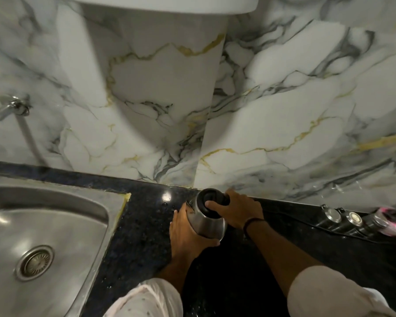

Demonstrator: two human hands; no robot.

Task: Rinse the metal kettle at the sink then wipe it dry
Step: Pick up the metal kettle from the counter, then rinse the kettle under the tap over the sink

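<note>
The metal kettle, shiny steel with a black lid, stands on the dark counter close to the marble wall. My left hand wraps around its steel body from the left side. Over the black lid and handle area lies my right hand, fingers curled on it. The steel sink with its round drain lies to the left, apart from the kettle. A chrome tap sticks out of the wall above the sink's far left.
Several steel-lidded jars and a pink-capped item line the wall at the right. A white fixture hangs overhead. Water droplets speckle the counter by the sink.
</note>
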